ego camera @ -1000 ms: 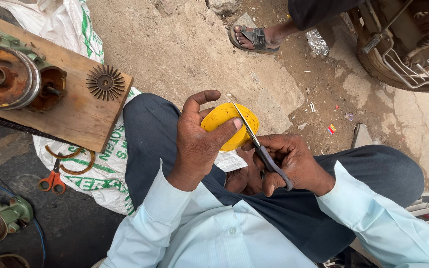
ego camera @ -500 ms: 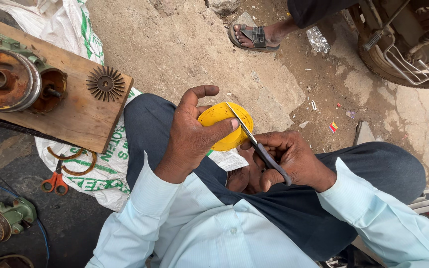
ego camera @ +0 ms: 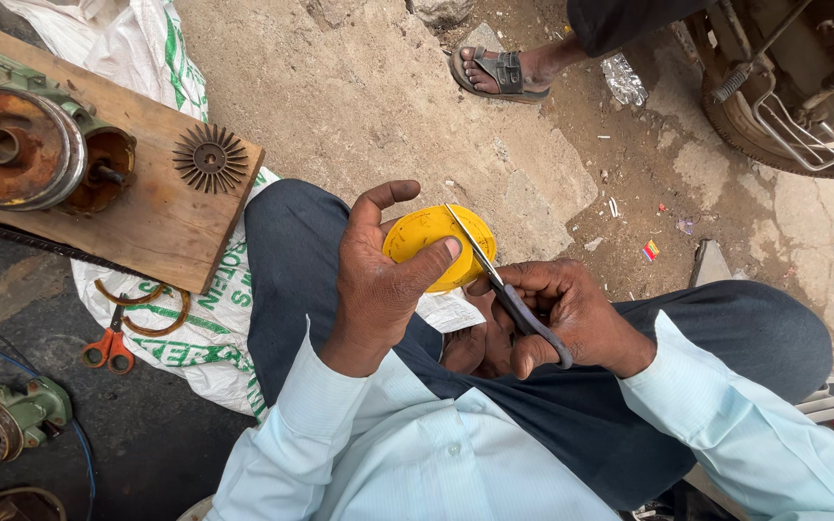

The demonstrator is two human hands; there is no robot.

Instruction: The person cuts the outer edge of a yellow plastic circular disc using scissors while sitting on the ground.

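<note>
Head view: left hand [ego camera: 374, 289] holds yellow disc [ego camera: 431, 241]; right hand [ego camera: 557, 318] scissors [ego camera: 504, 280], seemingly cutting.

Ground [ego camera: 388, 87]: bare, dusty earth and cracked concrete on the upper side, dark pavement at lower left.
White sack [ego camera: 209, 328]: woven, green print, spread flat on the ground under the board's near edge.
Wooden board [ego camera: 161, 227]: lies across the sack and ground; carries a rusty pulley motor [ego camera: 21, 145] and a dark finned disc [ego camera: 209, 159].
Orange-handled pliers [ego camera: 108, 347]: on the dark pavement just beside the sack.
Rings [ego camera: 147, 304]: two thin brown hoops on the sack's edge.
Green motor [ego camera: 7, 425]: on the pavement, lower left, with a blue wire [ego camera: 79, 439] beside it.
Litter: foil scrap [ego camera: 623, 79], small red bit [ego camera: 650, 250].
</note>
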